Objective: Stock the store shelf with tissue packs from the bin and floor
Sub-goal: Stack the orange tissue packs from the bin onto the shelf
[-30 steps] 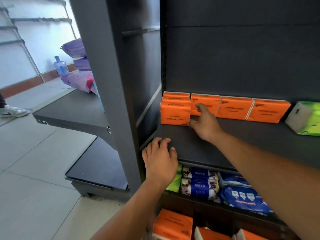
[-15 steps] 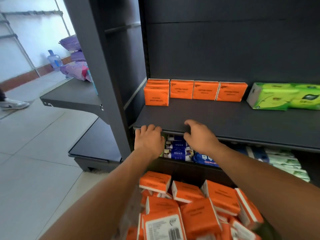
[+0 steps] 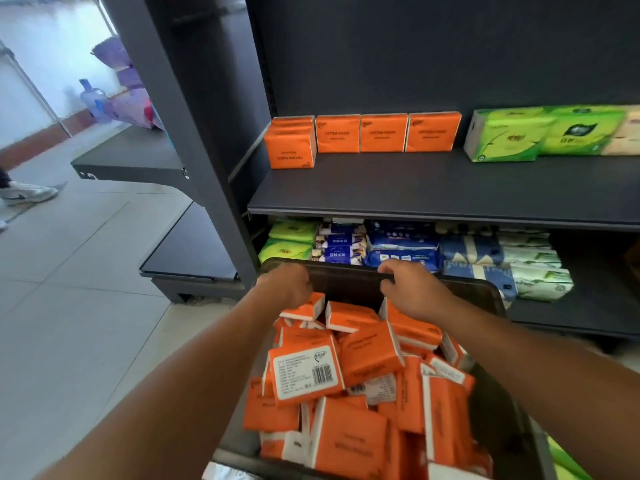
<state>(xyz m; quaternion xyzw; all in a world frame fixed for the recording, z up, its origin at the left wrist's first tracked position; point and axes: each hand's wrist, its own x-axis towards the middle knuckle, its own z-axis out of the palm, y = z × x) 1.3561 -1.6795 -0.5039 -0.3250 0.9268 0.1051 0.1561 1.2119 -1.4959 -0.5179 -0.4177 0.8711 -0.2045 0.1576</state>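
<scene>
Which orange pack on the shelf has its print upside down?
The leftmost pack, set forward of the row. The other three show COTTON TISSUE upright.

Orange tissue packs [image 3: 367,362] jumbled in dark bin [image 3: 349,285], another orange row [image 3: 382,133] upright on grey shelf [image 3: 433,188]

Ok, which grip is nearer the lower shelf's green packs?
Left. The left grip holds the bin rim in front of the green packs; the right grip holds it farther right, by the blue packs.
</scene>
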